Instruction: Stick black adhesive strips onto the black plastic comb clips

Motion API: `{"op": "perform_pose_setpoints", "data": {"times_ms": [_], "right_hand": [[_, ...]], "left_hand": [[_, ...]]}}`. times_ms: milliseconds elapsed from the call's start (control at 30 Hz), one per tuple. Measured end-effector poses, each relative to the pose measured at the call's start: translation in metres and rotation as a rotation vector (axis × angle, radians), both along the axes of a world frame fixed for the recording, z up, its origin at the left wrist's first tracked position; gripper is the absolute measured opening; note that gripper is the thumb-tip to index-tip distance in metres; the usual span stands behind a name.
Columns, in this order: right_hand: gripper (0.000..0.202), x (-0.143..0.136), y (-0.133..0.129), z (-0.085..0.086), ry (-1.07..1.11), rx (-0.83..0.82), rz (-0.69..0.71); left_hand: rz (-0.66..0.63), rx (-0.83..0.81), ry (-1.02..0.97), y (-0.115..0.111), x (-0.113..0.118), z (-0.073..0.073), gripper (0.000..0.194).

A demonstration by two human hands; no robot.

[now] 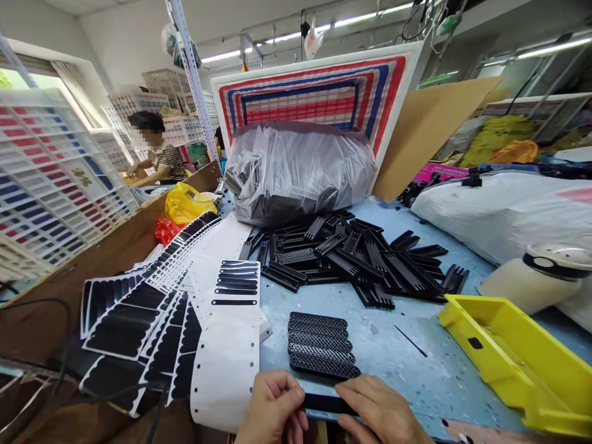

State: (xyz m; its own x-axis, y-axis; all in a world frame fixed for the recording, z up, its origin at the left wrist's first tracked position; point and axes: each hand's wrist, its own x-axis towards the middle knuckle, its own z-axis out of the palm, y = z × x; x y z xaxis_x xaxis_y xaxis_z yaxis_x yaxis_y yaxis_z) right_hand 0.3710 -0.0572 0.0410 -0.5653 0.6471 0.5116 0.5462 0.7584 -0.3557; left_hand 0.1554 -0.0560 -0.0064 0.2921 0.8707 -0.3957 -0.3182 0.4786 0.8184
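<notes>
Black strip (327, 404): one, held level between two hands at the near edge of the worktop (379, 333), just in front of the patterned pieces.
Left hand (277, 404): one, its thumb and fingers pinching the strip's left end.
Right hand (377, 407): one, fingers closed on the strip's right end.
Patterned pieces (319, 342): about six, side by side in one row.
White backing sheet (226, 364): one, left of the row, about seven black strips on its upper part, the lowest set apart.
Black-printed sheets (134, 314): many, fanned out and overlapping, too many to count.
Loose black pieces (370, 259): dozens, heaped beyond the row.
Yellow bin (522, 370): one, at right.
Clear plastic bag (305, 172): one, full, behind the heap.
Person (161, 157): one, far left.
</notes>
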Motion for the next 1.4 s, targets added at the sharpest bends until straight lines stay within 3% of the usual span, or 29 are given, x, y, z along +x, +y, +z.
{"op": "perform_pose_setpoints", "data": {"times_ms": [200,367,467,567,733,833,1033,1233,1400], "right_hand": [[0.024,-0.002,-0.002,-0.015,-0.046,-0.045,-0.015],[0.024,0.007,-0.001,-0.012,-0.001,-0.076,-0.055],[0.02,0.023,0.004,-0.005,0.078,-0.108,-0.136],[0.016,0.036,0.012,-0.002,0.12,-0.23,-0.236],[0.02,0.036,0.024,-0.012,0.132,-0.314,-0.281],[0.022,0.029,0.026,-0.019,0.102,-0.321,-0.257],[0.021,0.026,0.022,-0.019,0.02,-0.296,-0.176],[0.021,0.018,0.022,-0.016,0.003,-0.071,-0.12],[0.023,0.004,0.025,-0.011,-0.013,-0.01,-0.088]], "left_hand": [[0.028,-0.041,0.026,-0.002,0.005,0.005,0.056],[0.069,0.005,0.175,-0.004,0.004,0.004,0.054],[0.217,0.127,0.348,-0.001,-0.004,0.002,0.05],[0.307,0.332,0.527,0.005,-0.013,0.0,0.029],[0.204,0.335,0.655,0.017,-0.011,-0.002,0.02],[0.217,0.308,0.677,0.021,-0.004,-0.002,0.021],[0.173,0.382,0.709,0.013,-0.004,-0.002,0.023],[0.19,0.325,0.677,0.008,-0.007,-0.002,0.029],[0.222,0.298,0.636,0.007,-0.005,-0.005,0.031]]}}
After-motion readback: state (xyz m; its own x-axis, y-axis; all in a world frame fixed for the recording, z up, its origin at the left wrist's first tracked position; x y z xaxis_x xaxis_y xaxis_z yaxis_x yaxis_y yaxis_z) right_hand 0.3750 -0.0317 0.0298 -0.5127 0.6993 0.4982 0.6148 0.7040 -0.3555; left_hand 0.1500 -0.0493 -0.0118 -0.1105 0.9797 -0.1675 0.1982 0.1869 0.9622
